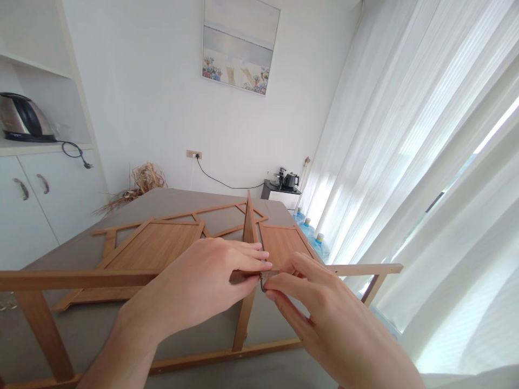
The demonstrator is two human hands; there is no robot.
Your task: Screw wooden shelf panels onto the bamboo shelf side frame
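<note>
Grey-covered desk (194, 329), wooden frame (81, 279) across it, long axis left to right. Our right hand (320, 302) pinches a small bent metal key (263, 284), which sits at the rail between both hands. Our left hand (203, 286) covers the rail, close by the key; we can't tell its grip. Upright board (250, 221) just beyond, flat panels (158, 246) either side.

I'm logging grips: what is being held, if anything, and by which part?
The right hand pinches a small bent metal piece by its lower end. The left hand is at the wooden rail; its grip cannot be told.
</note>
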